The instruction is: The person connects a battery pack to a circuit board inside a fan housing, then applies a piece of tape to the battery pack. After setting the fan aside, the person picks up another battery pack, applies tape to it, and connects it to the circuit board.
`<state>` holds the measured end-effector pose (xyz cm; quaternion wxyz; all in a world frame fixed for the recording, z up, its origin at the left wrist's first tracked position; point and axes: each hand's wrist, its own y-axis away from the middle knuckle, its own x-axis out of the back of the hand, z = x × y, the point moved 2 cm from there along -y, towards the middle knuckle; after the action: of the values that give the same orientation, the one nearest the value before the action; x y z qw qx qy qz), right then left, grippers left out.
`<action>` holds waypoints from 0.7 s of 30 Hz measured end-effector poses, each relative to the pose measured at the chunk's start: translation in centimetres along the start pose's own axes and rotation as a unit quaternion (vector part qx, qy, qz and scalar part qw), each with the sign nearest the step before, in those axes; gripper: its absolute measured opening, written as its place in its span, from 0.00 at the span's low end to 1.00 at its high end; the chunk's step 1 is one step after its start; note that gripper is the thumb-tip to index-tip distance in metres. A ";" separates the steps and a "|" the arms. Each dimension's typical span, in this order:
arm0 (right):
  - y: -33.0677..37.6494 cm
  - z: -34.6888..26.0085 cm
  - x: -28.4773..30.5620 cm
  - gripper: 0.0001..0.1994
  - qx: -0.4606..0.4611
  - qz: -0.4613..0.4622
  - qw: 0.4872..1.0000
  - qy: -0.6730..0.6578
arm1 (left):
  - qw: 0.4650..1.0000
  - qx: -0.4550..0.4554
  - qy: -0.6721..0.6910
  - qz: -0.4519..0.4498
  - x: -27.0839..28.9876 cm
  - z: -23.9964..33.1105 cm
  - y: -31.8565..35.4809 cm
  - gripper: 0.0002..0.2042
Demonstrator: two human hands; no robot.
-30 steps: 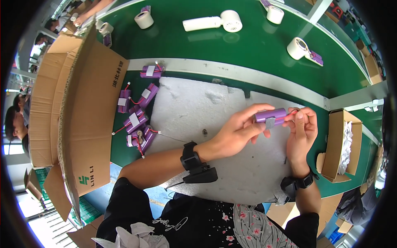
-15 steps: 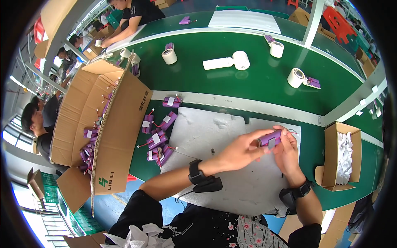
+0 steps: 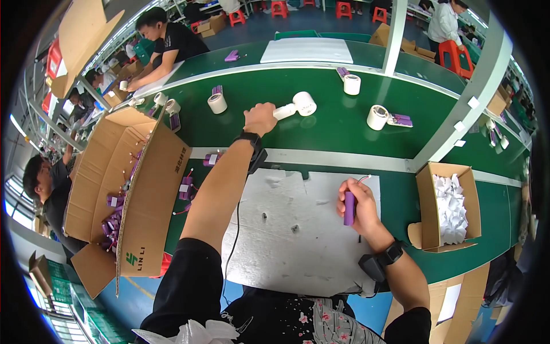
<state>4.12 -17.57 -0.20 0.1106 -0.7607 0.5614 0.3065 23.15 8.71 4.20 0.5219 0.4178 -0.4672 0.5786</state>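
Observation:
My left hand (image 3: 260, 118) is stretched out over the green belt, its fingers closed around the handle end of a white handheld fan (image 3: 305, 104). The fan lies with its round head pointing right. Above the grey foam board (image 3: 292, 241), my right hand (image 3: 364, 207) grips a purple battery pack (image 3: 349, 208) with a thin wire sticking up at its top. Part of the pack is hidden by the fingers. Left of the board lie more purple battery packs (image 3: 186, 188), partly covered by my left forearm.
A large cardboard box (image 3: 152, 198) with battery packs stands at left. At right, a smaller carton (image 3: 427, 198) holds white paper pieces (image 3: 452, 209). More white fan bodies (image 3: 378, 117) with purple packs rest on the belt (image 3: 252, 94). A metal post (image 3: 467, 97) rises at right; a co-worker (image 3: 172, 49) sits at the far left.
My left hand has let go of the battery pack and reached forward and left to the fan. My right hand keeps the pack, now turned upright. The whole view has shifted.

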 end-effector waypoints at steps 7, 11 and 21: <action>0.9 -1.1 -0.8 0.13 0.000 0.024 0.995 0.097 | 0.949 -0.227 0.071 0.208 2.7 8.0 11.6 0.12; 0.8 -1.0 -1.3 0.12 0.030 0.047 0.981 0.186 | 0.944 -0.280 0.062 0.161 2.8 10.5 21.6 0.12; 1.0 -0.8 -1.9 0.12 0.005 0.001 0.936 0.351 | 0.929 -0.275 0.248 -0.013 1.3 6.8 22.3 0.18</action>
<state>3.17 -16.84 1.72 -0.0901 -0.8191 0.5663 0.0174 0.78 1.92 4.62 0.7229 0.1069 -0.4588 0.5055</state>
